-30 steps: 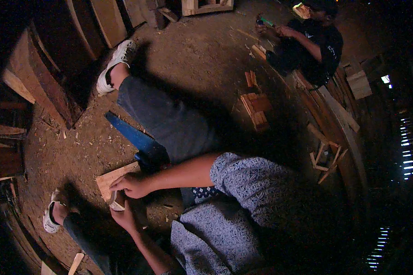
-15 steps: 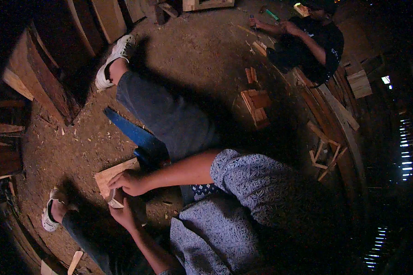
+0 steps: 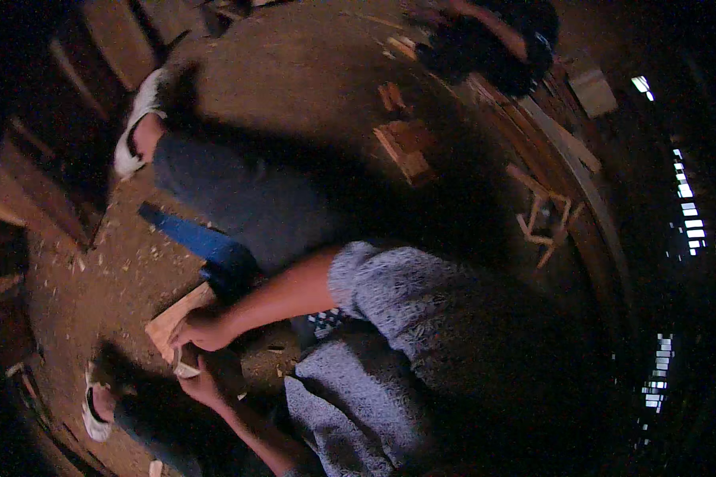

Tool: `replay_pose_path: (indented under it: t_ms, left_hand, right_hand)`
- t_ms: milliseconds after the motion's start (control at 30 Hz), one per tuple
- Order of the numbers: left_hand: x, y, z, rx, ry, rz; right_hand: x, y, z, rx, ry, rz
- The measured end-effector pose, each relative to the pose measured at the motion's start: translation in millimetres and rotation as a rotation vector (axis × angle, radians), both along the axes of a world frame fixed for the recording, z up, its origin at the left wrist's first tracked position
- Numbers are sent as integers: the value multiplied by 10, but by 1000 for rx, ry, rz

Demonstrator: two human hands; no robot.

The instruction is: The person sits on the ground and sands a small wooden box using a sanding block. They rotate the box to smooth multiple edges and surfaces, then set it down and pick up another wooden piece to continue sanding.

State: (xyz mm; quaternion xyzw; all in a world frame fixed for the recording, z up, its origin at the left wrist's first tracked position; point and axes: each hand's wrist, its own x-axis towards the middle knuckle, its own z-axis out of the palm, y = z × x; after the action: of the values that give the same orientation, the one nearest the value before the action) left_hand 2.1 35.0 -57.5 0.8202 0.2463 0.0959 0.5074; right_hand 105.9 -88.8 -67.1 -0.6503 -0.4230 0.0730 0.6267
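Note:
A flat, light wooden board (image 3: 175, 314) lies at the lower left of the head view, in front of my body. My right hand (image 3: 203, 328) is closed at the board's near edge, fingers bent against the wood. Just below it, my left hand (image 3: 202, 386) pinches a small pale-edged piece (image 3: 186, 369) close to the board's end. Whether this piece is joined to the board, I cannot tell. Dim light and blur hide some of the fingertips.
A long blue piece (image 3: 191, 234) lies by my right leg. Reddish wood pieces (image 3: 406, 147), a small wooden frame (image 3: 545, 215) and long planks (image 3: 565, 151) lie farther right. Another person (image 3: 485, 44) sits at the top. Big boards (image 3: 40, 187) stand at the left.
The whole view has shifted and blurred, so the surroundings sit farther left and the other person is partly cut off. Both hands remain together at the board.

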Motion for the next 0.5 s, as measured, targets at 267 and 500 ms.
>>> replay_pose_path:
  t_ms: [267, 500]
  left_hand:
    - [-100, 420, -488, 198, 90, 16]
    - [-73, 260, -216, 148, 98, 60]
  right_hand:
    - [0, 219, -156, -272, -61, 145]
    - [-49, 177, 164, -269, 18, 163]
